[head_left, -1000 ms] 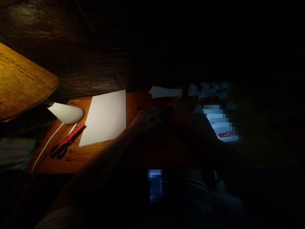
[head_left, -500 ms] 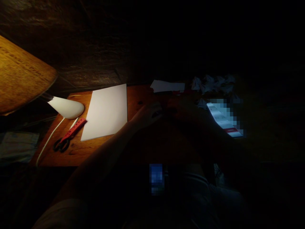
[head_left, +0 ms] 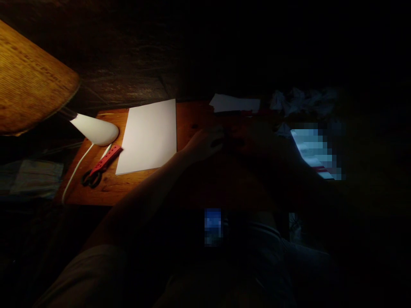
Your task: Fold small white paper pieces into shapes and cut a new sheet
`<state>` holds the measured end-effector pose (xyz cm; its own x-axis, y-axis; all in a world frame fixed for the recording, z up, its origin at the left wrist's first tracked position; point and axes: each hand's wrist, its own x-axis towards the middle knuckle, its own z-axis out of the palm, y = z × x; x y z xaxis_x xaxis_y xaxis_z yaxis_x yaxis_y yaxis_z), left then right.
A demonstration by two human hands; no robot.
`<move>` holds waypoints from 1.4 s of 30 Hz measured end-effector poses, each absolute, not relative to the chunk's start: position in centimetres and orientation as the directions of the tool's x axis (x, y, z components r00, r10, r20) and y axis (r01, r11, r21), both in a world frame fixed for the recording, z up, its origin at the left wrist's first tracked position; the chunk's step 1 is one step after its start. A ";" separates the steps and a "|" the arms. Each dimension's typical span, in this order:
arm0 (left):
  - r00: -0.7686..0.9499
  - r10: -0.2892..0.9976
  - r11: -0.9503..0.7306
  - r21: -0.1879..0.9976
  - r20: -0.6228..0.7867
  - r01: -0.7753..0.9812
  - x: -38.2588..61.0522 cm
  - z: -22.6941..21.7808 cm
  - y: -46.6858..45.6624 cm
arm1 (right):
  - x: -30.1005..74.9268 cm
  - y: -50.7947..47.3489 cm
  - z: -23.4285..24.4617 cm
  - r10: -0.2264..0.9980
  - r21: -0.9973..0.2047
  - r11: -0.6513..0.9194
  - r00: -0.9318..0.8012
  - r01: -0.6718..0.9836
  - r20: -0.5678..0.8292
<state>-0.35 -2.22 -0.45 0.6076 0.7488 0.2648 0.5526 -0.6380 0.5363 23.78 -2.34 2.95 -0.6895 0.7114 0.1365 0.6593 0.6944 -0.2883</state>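
The scene is very dark. My left hand (head_left: 205, 143) rests over the middle of a wooden table (head_left: 189, 115), fingers curled together around something too dark to name. My right hand (head_left: 252, 143) sits just to its right, almost lost in shadow, close to the left hand; its fingers do not show. A white sheet of paper (head_left: 148, 136) lies flat to the left of my left hand. A smaller white paper (head_left: 236, 104) lies at the table's far edge behind both hands.
A lamp with a white base (head_left: 94, 130), a white cord (head_left: 75, 171) and a woven shade (head_left: 28, 81) lights the left end. Red-handled scissors (head_left: 101, 164) lie beside it. Crumpled papers (head_left: 298, 100) and a glowing screen (head_left: 316, 152) are at the right.
The whole view has slid down and left, so the table and objects sit higher and further right in frame. My hands stay together at the table's middle.
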 end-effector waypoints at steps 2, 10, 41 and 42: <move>0.610 0.744 -0.646 0.525 0.272 0.554 -0.3 -0.3 -2.4 | 23.8 -2.3 2.9 0.698 -0.298 0.707 -0.702 0.641 0.145; 0.606 0.749 -0.633 0.560 0.268 0.535 -0.3 0.3 -2.7 | 23.4 -1.9 2.8 0.735 -0.305 0.667 -0.668 0.680 0.119; 0.577 0.772 -0.606 0.588 0.268 0.537 -0.1 -0.2 -1.9 | 24.3 0.1 0.9 0.728 -0.451 0.658 -0.662 0.603 0.179; 0.577 0.772 -0.606 0.583 0.267 0.541 -0.1 -0.1 -1.9 | 24.2 0.1 0.9 0.729 -0.443 0.660 -0.661 0.607 0.178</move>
